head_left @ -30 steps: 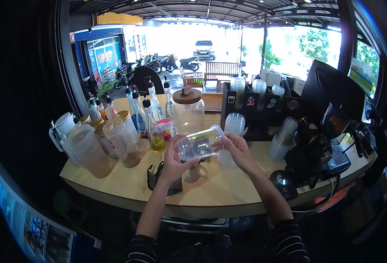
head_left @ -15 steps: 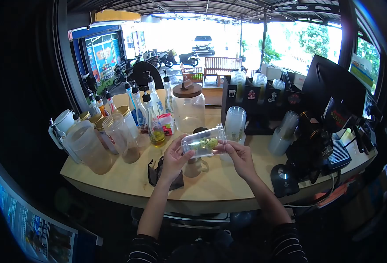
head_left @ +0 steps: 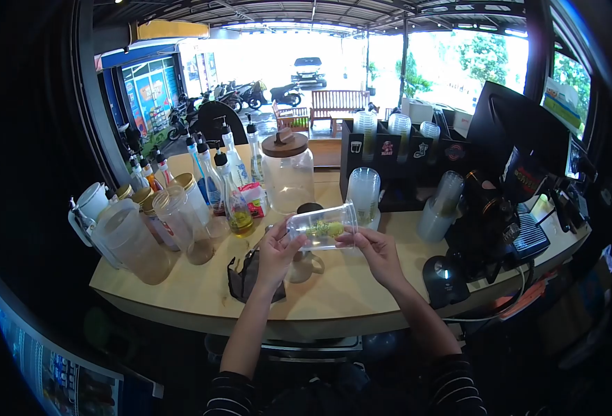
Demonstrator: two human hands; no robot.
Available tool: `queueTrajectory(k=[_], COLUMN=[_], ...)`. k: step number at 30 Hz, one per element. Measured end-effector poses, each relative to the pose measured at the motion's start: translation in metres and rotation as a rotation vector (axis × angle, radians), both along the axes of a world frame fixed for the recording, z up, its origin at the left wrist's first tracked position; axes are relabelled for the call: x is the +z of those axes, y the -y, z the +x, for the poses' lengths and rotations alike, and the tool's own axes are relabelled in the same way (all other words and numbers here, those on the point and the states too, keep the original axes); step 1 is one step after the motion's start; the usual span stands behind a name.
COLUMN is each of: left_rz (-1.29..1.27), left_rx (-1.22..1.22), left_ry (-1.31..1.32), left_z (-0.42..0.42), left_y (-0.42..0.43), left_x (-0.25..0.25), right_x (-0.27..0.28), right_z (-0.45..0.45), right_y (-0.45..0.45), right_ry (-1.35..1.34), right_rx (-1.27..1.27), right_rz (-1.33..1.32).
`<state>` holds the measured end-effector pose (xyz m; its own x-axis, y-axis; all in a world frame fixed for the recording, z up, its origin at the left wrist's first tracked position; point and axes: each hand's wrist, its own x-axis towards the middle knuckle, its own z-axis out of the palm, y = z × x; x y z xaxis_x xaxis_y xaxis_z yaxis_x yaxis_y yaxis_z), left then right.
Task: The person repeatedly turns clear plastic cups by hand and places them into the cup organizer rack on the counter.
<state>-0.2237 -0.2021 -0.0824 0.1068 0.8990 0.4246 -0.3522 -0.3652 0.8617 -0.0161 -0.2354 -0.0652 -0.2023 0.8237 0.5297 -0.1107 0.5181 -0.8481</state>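
A clear plastic cup (head_left: 322, 227) with a yellow-green print lies sideways in the air between my two hands, above the wooden counter. My left hand (head_left: 278, 248) is closed round its base end. At the rim end, my right hand (head_left: 375, 251) pinches the cup with thumb and fingers. Below and behind the cup are a dark-lidded item (head_left: 311, 208) and a clear handled vessel (head_left: 306, 267), both partly hidden. Beside my left wrist a dark cloth or pouch (head_left: 247, 279) rests on the counter.
Pump bottles (head_left: 238, 208), clear jars (head_left: 193, 236) and a plastic pitcher (head_left: 134, 239) crowd the left. A wooden-lidded glass jar (head_left: 288, 180) stands at the back. Stacked cups (head_left: 363, 194), a black cup holder (head_left: 403, 177) and a coffee machine (head_left: 489, 236) are to the right.
The cup has turned slightly about its long axis, shifting its print. Both hands keep their hold. The surroundings sit a little further left in view.
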Motion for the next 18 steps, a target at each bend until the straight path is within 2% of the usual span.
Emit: queueTrajectory(k=[4, 9, 14, 17, 18], left_rz=[-0.046, -0.078, -0.039, 0.045, 0.105], left_rx=[0.029, -0.065, -0.072, -0.053, -0.025], left_ry=[0.066, 0.248, 0.196, 0.135, 0.072], left_z=[0.006, 0.024, 0.045, 0.049, 0.049], left_y=[-0.010, -0.006, -0.010, -0.015, -0.016], left_x=[-0.005, 0.003, -0.001, 0.009, 0.016], right_x=[-0.003, -0.012, -0.018, -0.013, -0.008], right_z=[0.000, -0.001, -0.006, 0.001, 0.008], right_y=[-0.002, -0.004, 0.000, 0.003, 0.004], right_ry=[-0.030, -0.064, -0.068, -0.013, 0.128], right_rx=[0.092, 0.142, 0.171, 0.105, -0.013], right_rz=[-0.027, -0.046, -0.045, -0.033, -0.006])
